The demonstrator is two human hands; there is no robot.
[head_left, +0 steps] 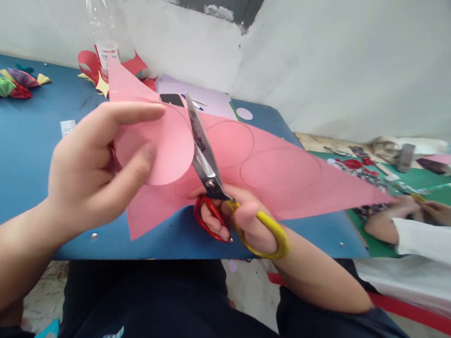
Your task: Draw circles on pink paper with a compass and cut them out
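Note:
My left hand (95, 158) pinches the pink paper (288, 169) by a partly cut round piece, its index finger stretched along the top edge. Pencilled circles are drawn across the rest of the sheet, which spreads to the right above the table. In my right hand (248, 214) is a pair of scissors (208, 165) with one red and one yellow handle loop. Thumb and fingers sit through the loops. The blades point up and away, at the right edge of the round piece, and look nearly closed.
On the blue table (10, 170) lie crumpled coloured paper pieces (6, 84) at far left. A clear bottle (104, 38) stands by red paper scraps (90, 65) against the wall. Behind the sheet are lilac paper (215, 94) and a dark phone-like object (172, 100). Another person's hands (427, 210) work at right.

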